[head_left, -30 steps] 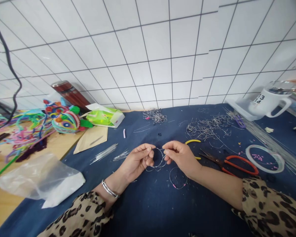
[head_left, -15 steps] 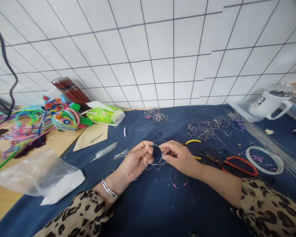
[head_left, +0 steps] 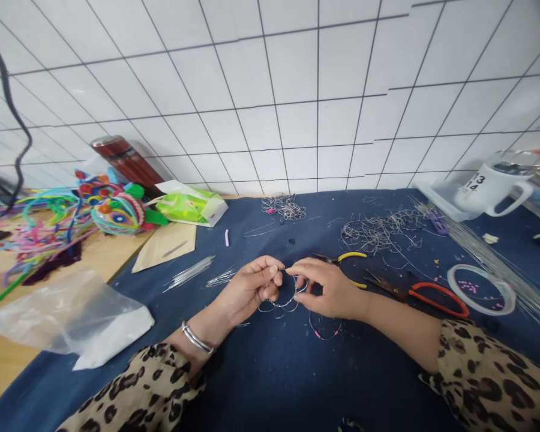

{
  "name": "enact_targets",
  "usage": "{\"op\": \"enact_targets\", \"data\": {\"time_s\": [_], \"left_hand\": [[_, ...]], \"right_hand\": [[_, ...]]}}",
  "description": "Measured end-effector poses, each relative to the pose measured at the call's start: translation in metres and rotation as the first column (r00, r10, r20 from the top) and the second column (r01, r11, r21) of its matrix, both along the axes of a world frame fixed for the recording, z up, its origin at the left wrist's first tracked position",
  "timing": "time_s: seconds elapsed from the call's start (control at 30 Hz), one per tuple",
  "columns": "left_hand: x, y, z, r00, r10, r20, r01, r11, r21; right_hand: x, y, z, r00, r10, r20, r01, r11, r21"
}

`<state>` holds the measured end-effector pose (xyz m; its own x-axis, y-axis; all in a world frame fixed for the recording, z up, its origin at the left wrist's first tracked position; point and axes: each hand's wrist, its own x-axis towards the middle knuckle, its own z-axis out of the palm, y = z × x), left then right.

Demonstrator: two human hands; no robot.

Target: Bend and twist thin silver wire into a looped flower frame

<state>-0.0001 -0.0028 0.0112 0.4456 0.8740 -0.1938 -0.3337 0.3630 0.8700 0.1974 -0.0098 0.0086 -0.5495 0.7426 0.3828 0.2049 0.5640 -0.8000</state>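
Cut wires (head_left: 189, 274) left of the grip, near. Left hand (head_left: 249, 288) pinches wire ring (head_left: 278, 305) — ring sits between both hands, over blue cloth (head_left: 261, 378). Right hand (head_left: 330, 289) holds ring's right side, thumb and fingertips. Beaded loop (head_left: 326, 338) just below right hand; yellow-handled pliers (head_left: 352, 255) partly behind it — red-handled scissors (head_left: 438, 299) farther right.

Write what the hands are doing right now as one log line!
left hand: pinching wire loop | right hand: touching same loop, grip unclear | nearby: yellow-handled pliers, red-handled scissors
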Motion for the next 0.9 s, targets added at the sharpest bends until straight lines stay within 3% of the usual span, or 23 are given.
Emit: {"op": "enact_targets", "data": {"time_s": [0.47,0.77,0.9], "left_hand": [[0.0000,-0.0006,-0.0006,0.989,0.007,-0.151,0.000,0.999,0.043],[-0.0022,0.0008,-0.0009,0.983,-0.079,-0.168,0.084,0.996,0.027],[-0.0036,0.0022,-0.0021,0.979,-0.085,-0.185,0.092,0.995,0.030]], "right_hand": [[-0.0005,-0.0011,-0.0089,0.998,-0.027,0.051,0.021,0.994,0.106],[-0.0011,-0.0026,-0.0090,1.000,-0.019,0.022,0.016,0.991,0.134],[-0.0006,-0.0033,-0.0059,0.996,-0.012,0.083,0.000,0.991,0.136]]}}
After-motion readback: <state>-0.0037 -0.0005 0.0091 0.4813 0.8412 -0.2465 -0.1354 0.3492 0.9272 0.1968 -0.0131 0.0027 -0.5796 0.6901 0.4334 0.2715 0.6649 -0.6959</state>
